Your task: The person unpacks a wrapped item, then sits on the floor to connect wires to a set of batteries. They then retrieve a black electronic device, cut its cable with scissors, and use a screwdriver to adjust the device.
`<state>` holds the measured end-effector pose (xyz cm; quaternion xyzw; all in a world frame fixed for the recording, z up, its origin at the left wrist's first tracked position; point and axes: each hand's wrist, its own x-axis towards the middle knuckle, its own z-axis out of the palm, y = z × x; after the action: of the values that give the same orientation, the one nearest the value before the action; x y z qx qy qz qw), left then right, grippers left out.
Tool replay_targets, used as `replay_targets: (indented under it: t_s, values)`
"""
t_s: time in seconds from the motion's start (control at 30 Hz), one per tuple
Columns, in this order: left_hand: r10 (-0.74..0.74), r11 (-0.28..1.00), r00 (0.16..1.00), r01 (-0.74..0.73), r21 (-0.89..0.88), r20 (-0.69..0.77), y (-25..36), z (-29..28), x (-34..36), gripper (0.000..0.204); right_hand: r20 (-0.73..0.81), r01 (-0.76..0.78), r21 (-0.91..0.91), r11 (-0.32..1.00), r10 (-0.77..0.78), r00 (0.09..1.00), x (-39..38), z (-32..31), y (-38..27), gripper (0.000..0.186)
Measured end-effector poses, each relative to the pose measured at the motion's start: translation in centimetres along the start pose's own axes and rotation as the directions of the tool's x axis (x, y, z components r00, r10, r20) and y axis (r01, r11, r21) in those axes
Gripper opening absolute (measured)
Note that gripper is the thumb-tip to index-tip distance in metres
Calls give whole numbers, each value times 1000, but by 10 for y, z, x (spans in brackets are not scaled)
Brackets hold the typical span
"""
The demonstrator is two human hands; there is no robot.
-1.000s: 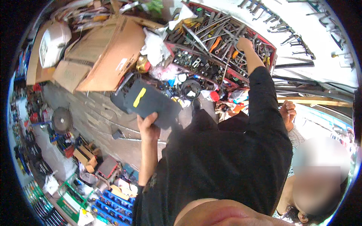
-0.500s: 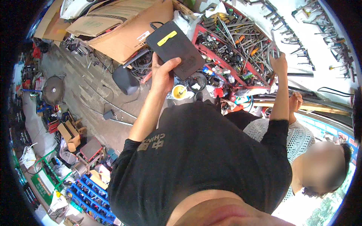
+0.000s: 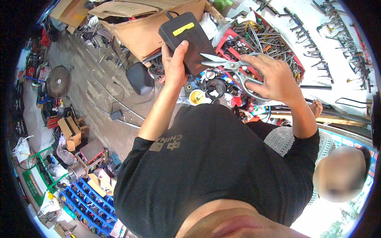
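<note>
In my left hand (image 3: 174, 63) is a flat black box (image 3: 191, 41), like a power adapter or charger, with a yellow label (image 3: 183, 29) and a black cord leaving its far end. My thumb presses on its face and the fingers go behind it. My right hand (image 3: 274, 77) grips a pair of scissors (image 3: 234, 67) by the handles. The blades are spread apart, their tips pointing left at the box's right edge. Whether the tips touch the box I cannot tell.
A red tray (image 3: 228, 41) heaped with hand tools stands beyond my right hand. Behind the box is a large cardboard carton (image 3: 135, 33). A yellow-lined cup (image 3: 196, 97) and a black bowl (image 3: 223, 88) sit below. Another person (image 3: 279, 139) is close on my right.
My right hand has come from the tool tray toward the black box, now with open scissors in it. The box has shifted slightly right in my left hand.
</note>
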<state>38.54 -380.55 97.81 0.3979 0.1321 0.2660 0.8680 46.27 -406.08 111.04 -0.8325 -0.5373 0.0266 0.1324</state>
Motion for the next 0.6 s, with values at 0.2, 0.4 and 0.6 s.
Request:
replay_targets:
  t_s: [0.2,0.4,0.6]
  values:
    - [74,996,996,-71,45,-57,11,-15,-6,53,32,125,-106,986,-123,992,16,-3,-10,63]
    - [139,979,990,-131,159,-40,7,-17,-6,53,216,101,-328,939,-29,976,31,-25,-26,58]
    - [240,877,970,-230,423,29,9,6,-17,55,295,178,-443,879,-45,954,49,-48,-46,34]
